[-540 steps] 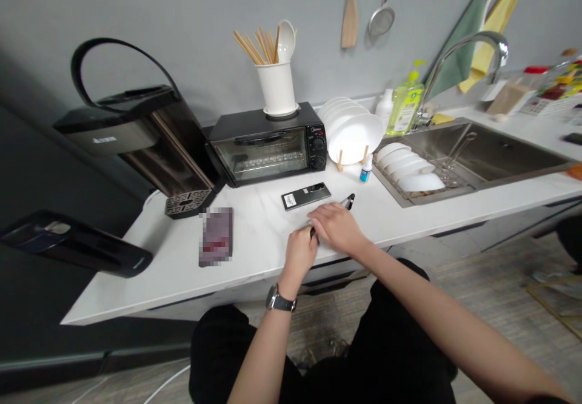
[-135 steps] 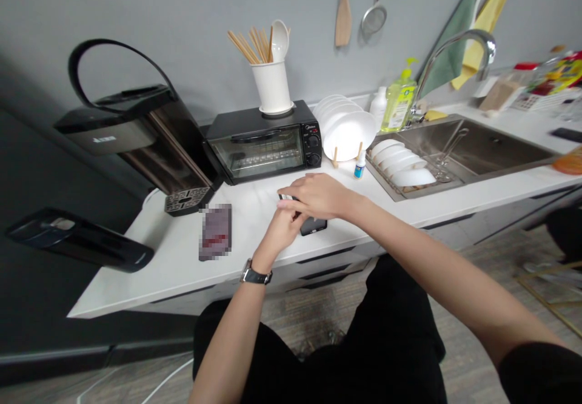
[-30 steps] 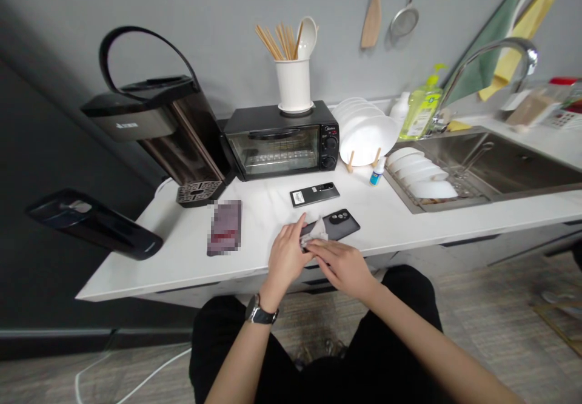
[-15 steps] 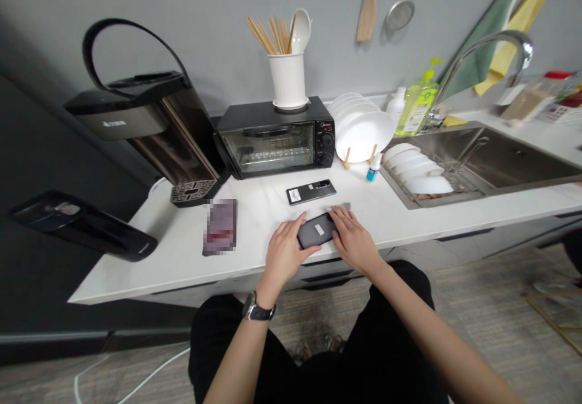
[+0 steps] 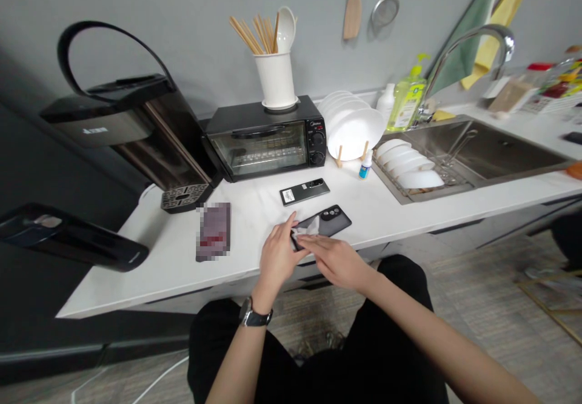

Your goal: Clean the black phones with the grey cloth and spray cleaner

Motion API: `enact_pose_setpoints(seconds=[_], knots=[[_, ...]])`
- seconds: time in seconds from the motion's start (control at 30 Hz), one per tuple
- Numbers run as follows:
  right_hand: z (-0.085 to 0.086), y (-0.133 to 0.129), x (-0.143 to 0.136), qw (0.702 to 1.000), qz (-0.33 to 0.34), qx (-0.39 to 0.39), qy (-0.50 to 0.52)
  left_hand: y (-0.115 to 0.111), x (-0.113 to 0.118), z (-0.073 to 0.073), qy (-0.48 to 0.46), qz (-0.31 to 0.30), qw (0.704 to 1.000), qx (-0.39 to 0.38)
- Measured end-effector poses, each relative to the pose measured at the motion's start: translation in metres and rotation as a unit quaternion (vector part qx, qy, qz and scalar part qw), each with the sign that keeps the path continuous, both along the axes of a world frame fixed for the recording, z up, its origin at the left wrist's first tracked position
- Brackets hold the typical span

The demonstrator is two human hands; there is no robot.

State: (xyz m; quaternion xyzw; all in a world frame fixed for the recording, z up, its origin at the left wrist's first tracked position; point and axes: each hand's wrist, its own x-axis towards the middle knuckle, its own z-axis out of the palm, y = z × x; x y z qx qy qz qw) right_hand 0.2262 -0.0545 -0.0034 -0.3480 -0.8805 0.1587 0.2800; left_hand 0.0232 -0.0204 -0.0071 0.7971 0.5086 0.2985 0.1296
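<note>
A dark phone (image 5: pixel 334 222) lies back up near the counter's front edge, its round cameras at the right end. My left hand (image 5: pixel 278 251) grips its left end between thumb and fingers. My right hand (image 5: pixel 339 261) presses a crumpled pale wipe (image 5: pixel 309 228) onto the left part of the phone's back. Just behind lies a second dark phone (image 5: pixel 304 191) with a white label. A small white and blue bottle (image 5: pixel 365 166) stands to the right of it. On the left is a blurred-out flat purple item (image 5: pixel 213 232).
A toaster oven (image 5: pixel 268 146) stands against the wall, with a utensil pot (image 5: pixel 276 79) on top. Left are a water dispenser (image 5: pixel 154 137) and a dark cylindrical device (image 5: pixel 73 237). Right are racked plates (image 5: pixel 357 131) and a sink (image 5: pixel 491 149) holding bowls (image 5: pixel 421 178).
My right hand has moved left across the phone with the wipe, from its right end to its left part. The phone's cameras are now uncovered. The view has shifted slightly right.
</note>
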Motion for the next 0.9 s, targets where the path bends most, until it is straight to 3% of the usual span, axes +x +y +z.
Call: enact_pose_setpoints(seconds=[0.23,0.33,0.43,0.5,0.67,0.8,0.9], knots=[[-0.013,0.019,0.063,0.979,-0.172,0.061,-0.093,0.003,0.000,0.000,0.019,-0.005,1.000,0.011],[-0.016,0.025,0.064,0.964,-0.232,0.069,-0.110,0.004,0.000,0.000,0.020,-0.006,1.000,0.009],[-0.016,0.030,0.043,0.955,-0.266,0.073,-0.106,0.004,0.001,0.000,0.020,-0.008,1.000,0.009],[-0.014,0.031,0.021,0.960,-0.255,0.073,-0.094,0.004,0.001,0.001,0.020,-0.008,1.000,0.010],[-0.008,0.023,-0.024,0.986,-0.144,0.057,-0.063,0.003,0.000,0.001,0.035,0.002,0.999,0.006],[-0.006,0.005,-0.017,0.992,-0.094,0.049,-0.063,0.000,-0.001,0.000,0.029,0.012,1.000,0.003],[-0.008,-0.007,0.009,0.987,-0.127,0.057,-0.076,0.000,0.001,0.001,0.021,0.008,1.000,0.003]])
